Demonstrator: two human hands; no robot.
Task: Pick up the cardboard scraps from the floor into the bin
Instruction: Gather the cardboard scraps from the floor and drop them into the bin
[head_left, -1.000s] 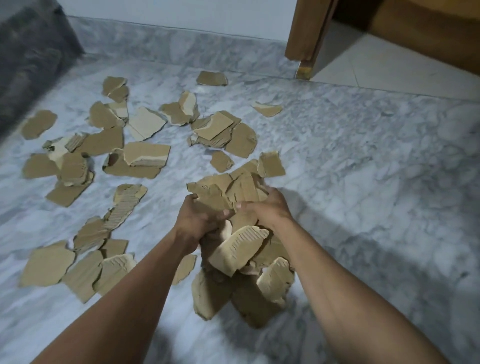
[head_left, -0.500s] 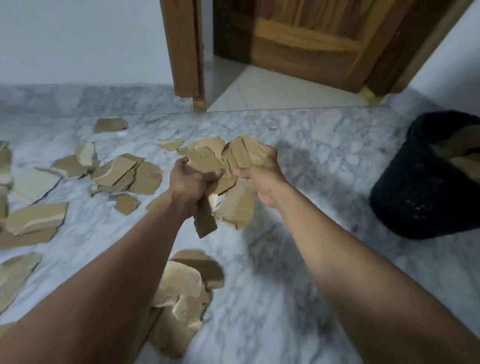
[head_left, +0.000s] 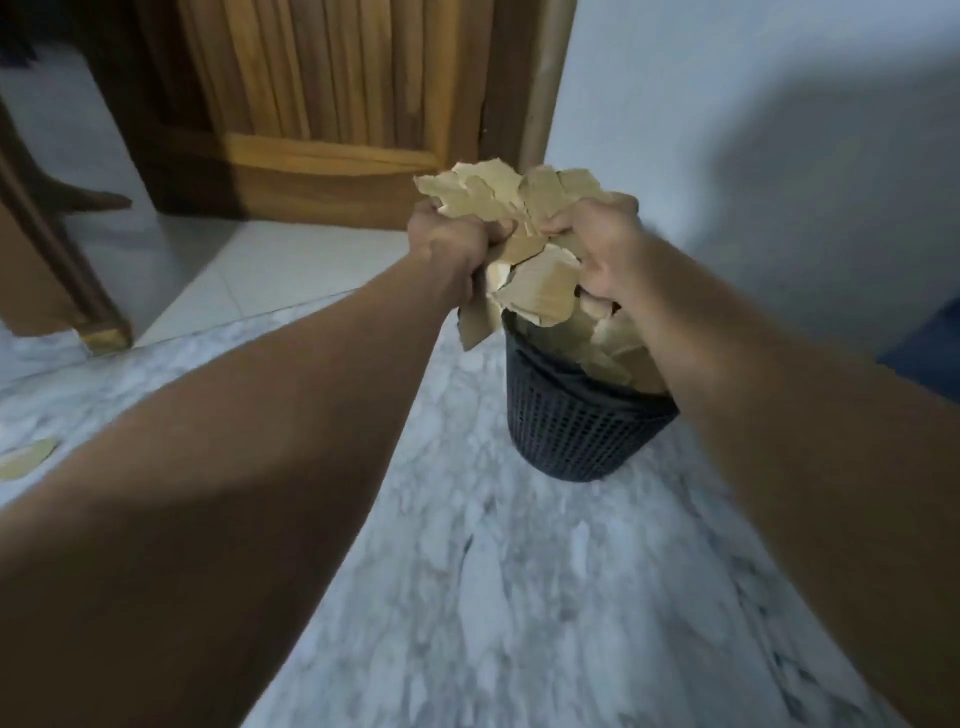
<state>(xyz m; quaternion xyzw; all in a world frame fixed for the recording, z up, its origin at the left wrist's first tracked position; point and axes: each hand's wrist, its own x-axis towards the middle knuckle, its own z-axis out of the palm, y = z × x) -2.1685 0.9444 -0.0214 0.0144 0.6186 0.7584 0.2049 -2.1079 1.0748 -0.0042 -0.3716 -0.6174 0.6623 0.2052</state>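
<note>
Cardboard scraps (head_left: 511, 205), tan with ragged torn edges, were bunched between two hands directly above the one black mesh bin (head_left: 571, 431). Left hand (head_left: 452, 244) and right hand (head_left: 605, 244) each had fingers curled tight round the bunch. Its pieces overlapped beyond counting. Further scraps (head_left: 626, 358) filled the bin. A single scrap (head_left: 26, 458) lay on the marble floor (head_left: 519, 571), far left.

We face a slatted wooden door (head_left: 322, 104), its frame post (head_left: 545, 78) just right of it against a white wall (head_left: 753, 104), pale tiles (head_left: 270, 275) below, another wooden post (head_left: 52, 270) far left, a blurred blue patch (head_left: 930, 353) at our right edge
</note>
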